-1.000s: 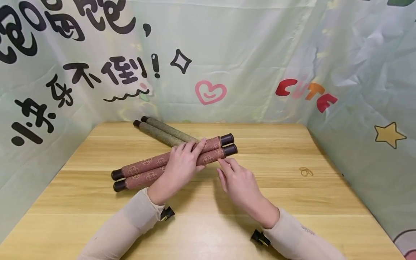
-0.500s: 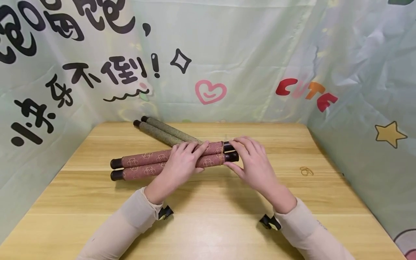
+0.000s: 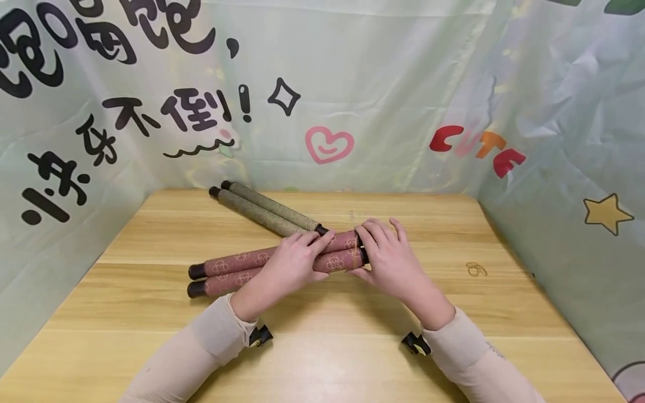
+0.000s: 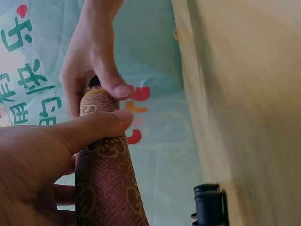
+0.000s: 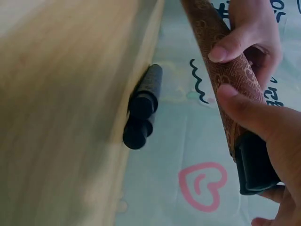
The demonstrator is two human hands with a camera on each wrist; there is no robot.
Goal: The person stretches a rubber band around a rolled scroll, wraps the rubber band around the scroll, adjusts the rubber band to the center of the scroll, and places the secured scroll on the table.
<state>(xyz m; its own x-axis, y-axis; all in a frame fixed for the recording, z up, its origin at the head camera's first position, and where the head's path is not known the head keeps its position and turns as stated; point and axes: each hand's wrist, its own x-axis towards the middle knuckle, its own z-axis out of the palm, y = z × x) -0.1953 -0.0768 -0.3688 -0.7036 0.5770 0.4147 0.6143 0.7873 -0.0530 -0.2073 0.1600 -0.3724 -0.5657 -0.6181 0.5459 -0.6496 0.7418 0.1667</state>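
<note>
Gripping burgundy scroll (image 3: pixel 239 262) with left hand (image 3: pixel 297 260) and right hand (image 3: pixel 390 260) — seemingly seating rubber band (image 3: pixel 355 255); next calling for steady pressure.

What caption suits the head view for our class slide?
Left hand and right hand grip two reddish patterned rolls above the wooden table; two green rolls lie behind.

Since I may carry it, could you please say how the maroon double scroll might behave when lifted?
The maroon double scroll is probably stiff, as it looks straight. The thin band near one end may keep that end together; the other, showing no band, might spread.
</note>
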